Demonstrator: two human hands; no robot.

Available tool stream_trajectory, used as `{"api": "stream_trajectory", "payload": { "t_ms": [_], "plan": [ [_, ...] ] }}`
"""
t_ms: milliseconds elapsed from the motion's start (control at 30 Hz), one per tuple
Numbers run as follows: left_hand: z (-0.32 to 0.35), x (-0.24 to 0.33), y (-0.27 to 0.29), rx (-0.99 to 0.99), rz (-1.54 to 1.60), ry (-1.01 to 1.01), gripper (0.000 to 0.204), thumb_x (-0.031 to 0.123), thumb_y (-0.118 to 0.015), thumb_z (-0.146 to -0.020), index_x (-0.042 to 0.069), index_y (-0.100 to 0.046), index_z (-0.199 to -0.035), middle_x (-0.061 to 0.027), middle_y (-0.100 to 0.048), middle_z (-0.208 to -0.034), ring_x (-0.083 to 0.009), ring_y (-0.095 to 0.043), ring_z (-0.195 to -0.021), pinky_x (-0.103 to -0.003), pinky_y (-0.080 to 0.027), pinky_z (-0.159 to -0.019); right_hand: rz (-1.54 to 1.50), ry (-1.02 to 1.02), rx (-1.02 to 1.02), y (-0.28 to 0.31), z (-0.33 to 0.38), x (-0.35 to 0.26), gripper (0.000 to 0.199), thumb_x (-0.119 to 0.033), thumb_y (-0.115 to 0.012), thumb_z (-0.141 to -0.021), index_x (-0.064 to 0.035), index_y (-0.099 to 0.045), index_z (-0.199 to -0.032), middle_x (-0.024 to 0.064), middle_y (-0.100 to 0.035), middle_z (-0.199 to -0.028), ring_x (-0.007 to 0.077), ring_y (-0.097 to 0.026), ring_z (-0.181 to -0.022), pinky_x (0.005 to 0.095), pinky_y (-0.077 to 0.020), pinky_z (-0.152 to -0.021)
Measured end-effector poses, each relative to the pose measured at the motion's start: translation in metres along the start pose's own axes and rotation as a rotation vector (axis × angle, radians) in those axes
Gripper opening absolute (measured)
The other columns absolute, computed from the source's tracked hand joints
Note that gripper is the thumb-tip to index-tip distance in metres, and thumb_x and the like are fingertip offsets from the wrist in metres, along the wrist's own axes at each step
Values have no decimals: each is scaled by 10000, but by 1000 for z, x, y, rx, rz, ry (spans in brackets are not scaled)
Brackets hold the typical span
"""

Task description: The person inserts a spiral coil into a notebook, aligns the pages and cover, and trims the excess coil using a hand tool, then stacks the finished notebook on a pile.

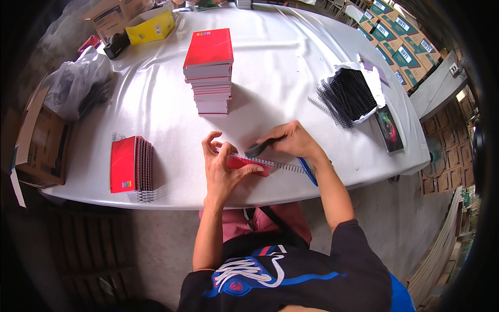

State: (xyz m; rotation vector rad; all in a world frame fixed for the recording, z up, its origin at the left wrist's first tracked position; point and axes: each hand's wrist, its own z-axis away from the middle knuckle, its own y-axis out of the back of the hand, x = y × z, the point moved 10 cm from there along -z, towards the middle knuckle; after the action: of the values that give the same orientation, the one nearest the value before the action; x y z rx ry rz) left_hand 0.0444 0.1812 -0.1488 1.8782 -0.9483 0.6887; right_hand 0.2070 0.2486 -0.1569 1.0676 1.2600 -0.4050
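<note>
My left hand (220,167) grips a small red notebook (264,170), fingers behind it and thumb along its front. A dark spiral coil (292,167) runs through the holes of its upper edge and sticks out to the right, toward my right wrist. Closed in my right hand (297,139) is a dark, flat-looking tool (262,147), blurred, its left end at the coiled edge; its exact kind does not show. A blue curved thing (310,176) lies by my right wrist, partly hidden.
Beyond my hands stands a tall stack of red notebooks (210,49). Coil-bound red notebooks (123,165) sit at the left, loose black coils (349,94) at the right. Cardboard box (42,143), plastic bag (78,86) and yellow box (150,28) line the table's left side.
</note>
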Motion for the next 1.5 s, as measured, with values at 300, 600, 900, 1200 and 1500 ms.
{"api": "stream_trajectory", "payload": {
  "t_ms": [300, 600, 900, 1200, 1500],
  "plan": [
    [7, -18, 3, 66, 209, 29, 730, 332, -928, -397, 84, -430, -871, -130, -366, -1103, -263, -412, -1018, -371, -451, -718, -46, -16, -43, 0, -4, -15, 328, 40, -588, -640, -59, -736, -916, 77, -706, -827, 144, -643, -795, 235, -495, -760],
    [0, -24, -3, 58, 285, 7, 732, 263, -938, -405, 80, -397, -863, -101, -390, -1034, -232, -431, -956, -334, -427, -719, -87, 210, -204, -32, -5, -72, 278, 43, -590, -624, -50, -737, -842, 91, -692, -810, 171, -652, -778, 274, -505, -729],
    [6, -36, -10, 8, 331, 109, 940, 356, -946, -382, 59, -299, -996, -86, -416, -993, -203, -455, -871, -314, -435, -772, 84, 204, -114, -40, -12, -74, 280, 14, -582, -633, -63, -735, -855, 96, -684, -785, 178, -648, -723, 265, -502, -693],
    [6, -38, -10, 19, 312, 124, 1013, 375, -952, -339, 66, -270, -1021, -58, -376, -1025, -158, -420, -910, -279, -399, -862, 185, 30, -62, -38, -35, -47, 307, 44, -589, -639, -77, -746, -873, 77, -682, -798, 132, -622, -720, 254, -482, -655],
    [16, -44, -14, 14, 915, 258, 332, 13, -730, -770, 68, -436, -913, -34, -477, -929, -94, -456, -855, -215, -408, -786, 770, 19, 510, 66, -10, 6, 246, 6, -592, -740, -71, -715, -938, 124, -662, -958, 293, -627, -905, 378, -499, -827]
  ]
}}
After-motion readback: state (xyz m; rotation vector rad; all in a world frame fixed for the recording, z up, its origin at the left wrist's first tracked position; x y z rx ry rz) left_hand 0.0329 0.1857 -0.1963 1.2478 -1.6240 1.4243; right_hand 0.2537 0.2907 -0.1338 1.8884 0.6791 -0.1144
